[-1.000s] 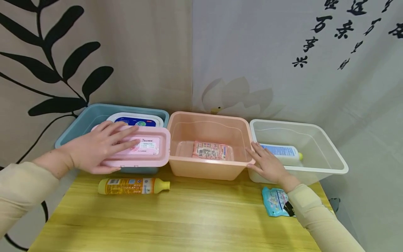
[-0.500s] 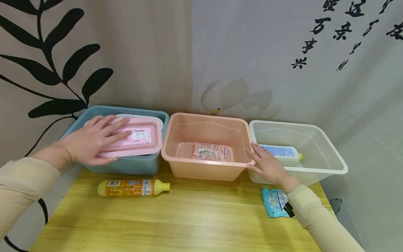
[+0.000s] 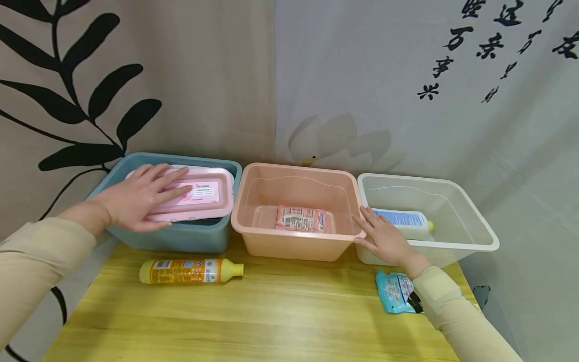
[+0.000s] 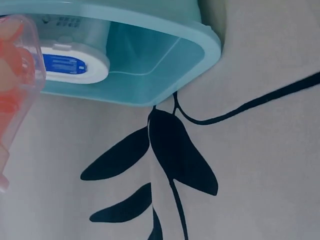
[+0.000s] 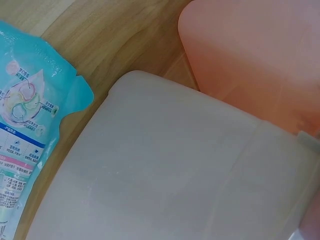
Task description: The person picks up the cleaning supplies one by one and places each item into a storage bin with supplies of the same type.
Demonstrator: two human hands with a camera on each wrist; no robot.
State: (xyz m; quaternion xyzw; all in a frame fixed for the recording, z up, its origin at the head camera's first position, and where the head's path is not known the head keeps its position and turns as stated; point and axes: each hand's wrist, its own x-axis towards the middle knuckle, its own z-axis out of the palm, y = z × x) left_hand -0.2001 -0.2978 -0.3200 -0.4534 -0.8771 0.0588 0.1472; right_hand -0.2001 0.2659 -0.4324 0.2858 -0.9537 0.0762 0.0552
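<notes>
My left hand (image 3: 137, 197) grips a clear plastic box with a pink lid (image 3: 205, 193), fingers spread over the lid and thumb along its near side. The box overlaps the opening of the blue bin (image 3: 181, 239). Pink-orange contents show through its wall in the left wrist view. Behind and below it in the bin is a white-lidded container (image 4: 95, 65) with a blue label. My right hand (image 3: 384, 239) rests with extended fingers on the adjoining rims of the peach bin (image 3: 294, 247) and the white bin (image 3: 470, 246).
A pink packet (image 3: 300, 219) lies in the peach bin, and a white bottle (image 3: 404, 223) with a blue label in the white one. On the wooden table (image 3: 253, 322) are a yellow bottle (image 3: 190, 271) on its side and a light-blue pouch (image 3: 393, 291). A curtain hangs behind.
The left hand has moved the pink-lidded box back and slightly left, from the blue bin's front edge to over its opening. The right hand has stayed on the rims.
</notes>
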